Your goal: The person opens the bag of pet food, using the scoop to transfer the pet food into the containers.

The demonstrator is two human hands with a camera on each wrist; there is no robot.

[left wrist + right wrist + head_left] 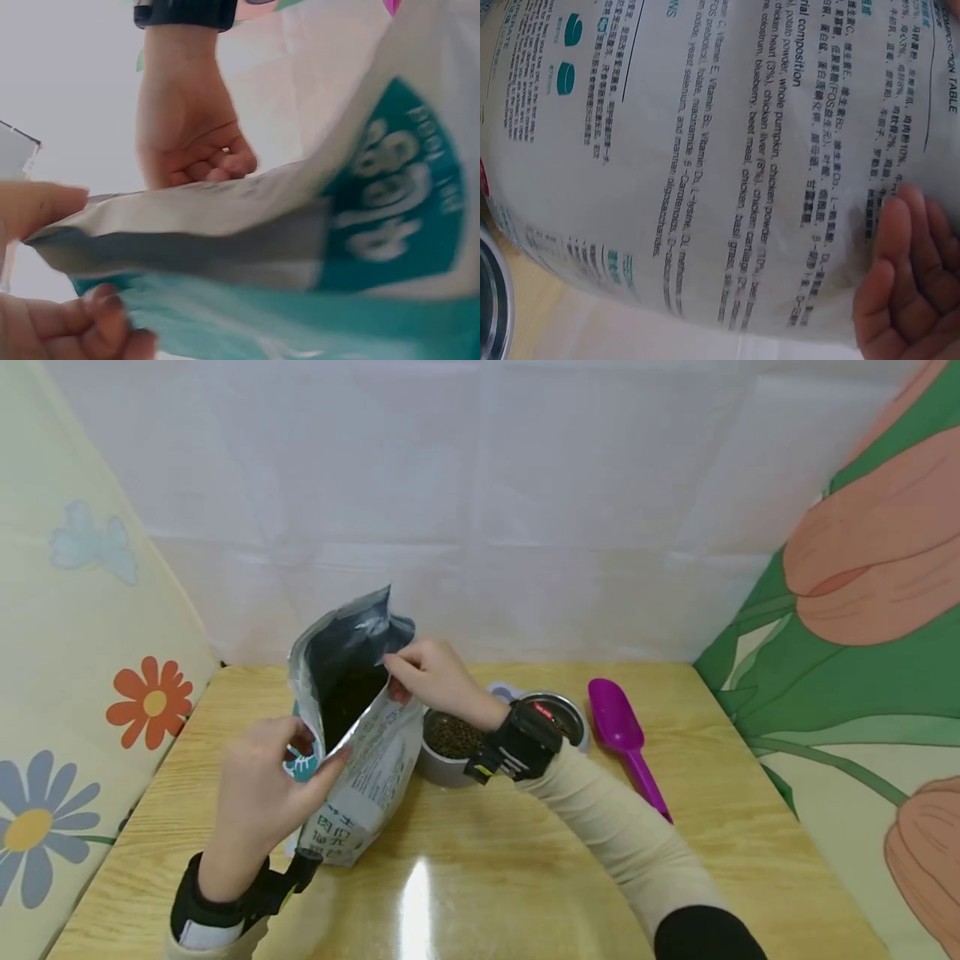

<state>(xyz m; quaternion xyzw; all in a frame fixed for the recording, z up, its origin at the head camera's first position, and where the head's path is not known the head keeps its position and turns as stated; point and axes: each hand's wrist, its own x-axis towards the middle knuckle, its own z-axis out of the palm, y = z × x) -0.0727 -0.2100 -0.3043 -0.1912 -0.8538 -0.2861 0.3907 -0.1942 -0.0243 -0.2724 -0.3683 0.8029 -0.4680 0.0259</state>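
A white and teal pet food bag (378,777) stands on the table, its top open and its silvery lining showing. Dark contents lie in shadow inside. My left hand (262,785) pinches the near left rim between thumb and fingers. On the right rim, my right hand (442,681) holds the edge between thumb and curled fingers. In the left wrist view the bag's folded edge (187,255) runs between the left thumb (45,206) and fingers. Printed ingredient text on the back panel (705,165) fills the right wrist view, with right fingers (907,292) at its edge.
Right of the bag sits a grey double pet bowl (446,772), its left side holding brown kibble (453,739). A metal bowl (579,722) is in its other side, partly behind the right wrist. Farther right lies a purple scoop (617,718). White cloth (480,510) hangs behind the table.
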